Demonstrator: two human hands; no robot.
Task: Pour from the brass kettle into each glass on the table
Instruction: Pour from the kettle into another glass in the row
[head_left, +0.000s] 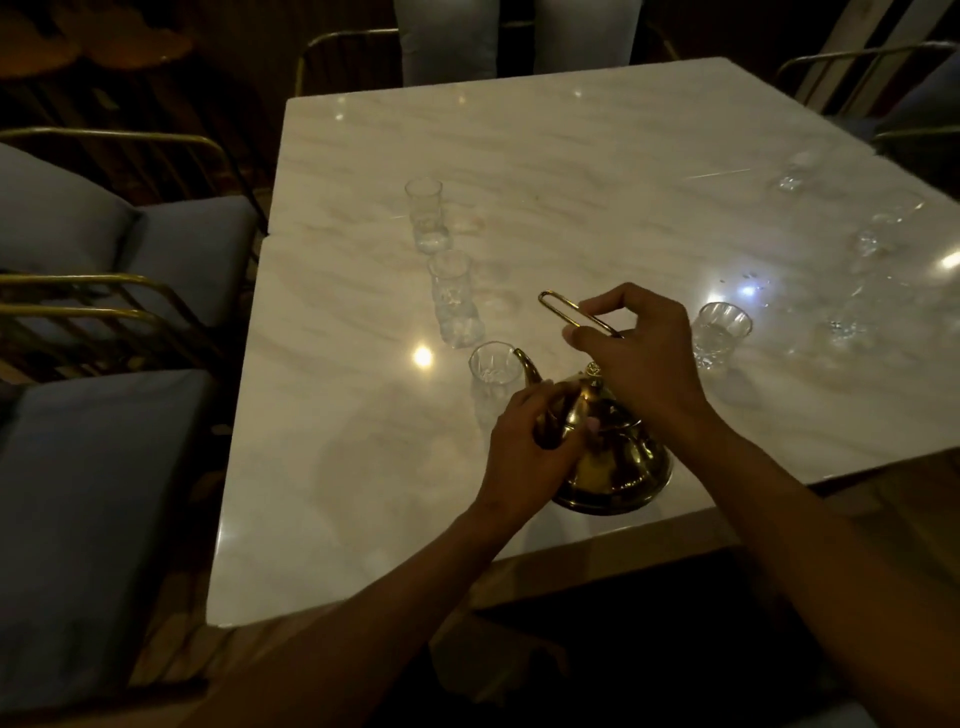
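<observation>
Brass kettle (608, 452) sits on the marble table (571, 156), near edge, a little right of centre, spout aimed left and far toward the nearest glass (493, 366). Right hand (644, 353) curled round the thin wire handle (571, 314), which is raised above the lid. Left hand (524, 441) wraps the base of the spout, fingers curled on the brass, steadying the body. Spout tip is just at the rim of the nearest glass, which looks empty or close to it (clear liquid is hard to read in this dim light). Two more glasses stand in a line behind it going far-left: middle glass (452, 296), far glass (426, 213). Another glass (719, 332) stands just right of the right hand; it appears to hold some liquid. Further glasses at the far right are blurred, count uncertain. Judgement: step in hand is the pour into the nearest left glass. To do it well, lift by the handle with the right hand, keep the left hand as a guide on the spout only, tilt slowly so the stream starts inside the rim, not over it. The glass is narrow and light, so the spout should not knock it. Level the kettle before shifting to the middle glass; drips on polished marble would spread
</observation>
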